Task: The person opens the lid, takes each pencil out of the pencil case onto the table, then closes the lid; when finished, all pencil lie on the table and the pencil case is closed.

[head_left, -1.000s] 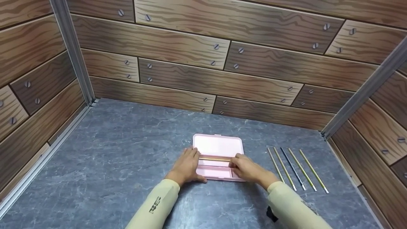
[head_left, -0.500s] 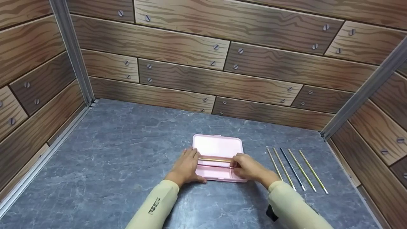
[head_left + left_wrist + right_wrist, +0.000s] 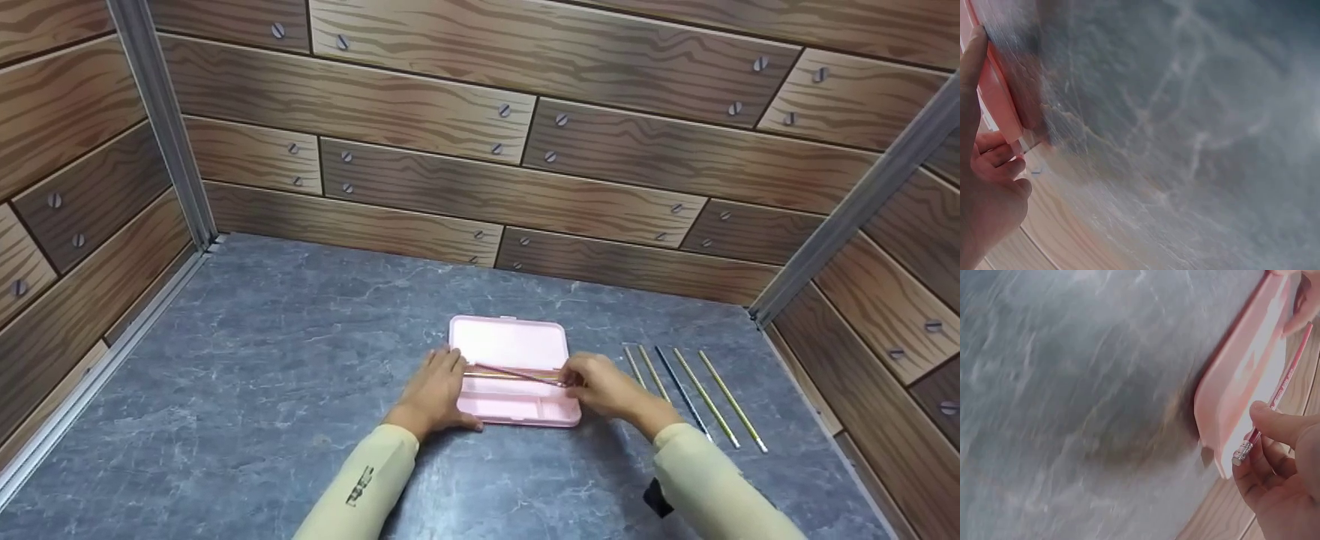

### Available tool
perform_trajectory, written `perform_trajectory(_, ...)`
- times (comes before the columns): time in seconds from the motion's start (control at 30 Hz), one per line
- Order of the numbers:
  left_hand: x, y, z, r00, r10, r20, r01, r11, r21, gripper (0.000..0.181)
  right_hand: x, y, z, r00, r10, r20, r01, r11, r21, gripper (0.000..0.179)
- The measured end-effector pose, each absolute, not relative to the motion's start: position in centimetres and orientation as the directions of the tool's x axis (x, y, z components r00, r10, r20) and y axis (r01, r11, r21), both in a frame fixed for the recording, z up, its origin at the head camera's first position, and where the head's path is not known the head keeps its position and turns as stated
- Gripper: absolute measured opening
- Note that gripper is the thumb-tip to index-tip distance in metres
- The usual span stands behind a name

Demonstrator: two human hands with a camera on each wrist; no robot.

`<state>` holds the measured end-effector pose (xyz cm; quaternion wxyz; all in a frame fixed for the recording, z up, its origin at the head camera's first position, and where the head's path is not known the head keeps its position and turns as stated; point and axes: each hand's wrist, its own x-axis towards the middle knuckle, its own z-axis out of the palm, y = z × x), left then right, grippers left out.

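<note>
An open pink pencil case (image 3: 499, 409) lies on the table, its lid (image 3: 510, 341) folded back. My left hand (image 3: 433, 386) grips its left end, the thumb along the front edge; in the left wrist view, bent fingers (image 3: 999, 152) show at the case's end. Between thumb and fingers, my right hand (image 3: 600, 382) pinches a reddish pencil (image 3: 1282, 389) near its eraser end. That pencil slants over the case's rear compartment, its far end pointing toward my left hand. A gold pencil (image 3: 480, 375) lies lengthwise in that compartment, and the front compartment shows bare pink.
Several pencils, yellowish ones (image 3: 706, 399) and a dark blue one (image 3: 682, 390), lie side by side to the right, partly behind my right forearm. Wood-patterned walls (image 3: 420, 165) enclose the grey table (image 3: 300, 337). Something black (image 3: 658, 497) shows under the right sleeve.
My right hand was down at the case's right end; it has shifted slightly right and up, drawing the reddish pencil out at a slant. The left hand has stayed on the case.
</note>
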<state>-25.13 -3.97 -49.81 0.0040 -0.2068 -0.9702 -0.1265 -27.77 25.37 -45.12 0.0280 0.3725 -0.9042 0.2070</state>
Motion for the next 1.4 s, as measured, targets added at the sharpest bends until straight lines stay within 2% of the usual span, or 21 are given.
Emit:
perform_trajectory(0.47, -25.0, -4.0, -49.8, -0.909, 0.405, 0.096, 0.416, 0.874, 0.252, 0.109, -28.0, 29.5, -44.1, -0.822, -0.533, 0.203, -0.569, 0.746, -0.346, 0.012)
perform_trajectory(0.7, -25.1, -3.9, -49.9, -0.918, 0.391, 0.066, 0.394, 0.885, 0.249, 0.111, -28.0, 31.8, -44.4, -0.864, -0.472, 0.175, -0.5, 0.769, -0.398, 0.01)
perform_trajectory(1.03, -25.1, -4.1, -49.7, -0.907, 0.413, 0.081, 0.421, 0.879, 0.224, 0.109, -27.2, 32.9, -45.3, -0.964, -0.223, 0.146, -0.265, 0.861, -0.434, 0.009)
perform_trajectory(1.2, -25.0, -4.1, -49.6, -0.904, 0.419, 0.084, 0.426, 0.873, 0.237, 0.109, -26.6, 32.4, -45.4, -0.985, -0.113, 0.127, -0.156, 0.897, -0.414, 0.009)
perform_trajectory(1.4, -24.9, -3.9, -49.8, -0.905, 0.416, 0.093, 0.426, 0.871, 0.243, 0.108, -25.7, 32.0, -45.7, -0.991, -0.07, 0.117, -0.11, 0.916, -0.387, 0.006)
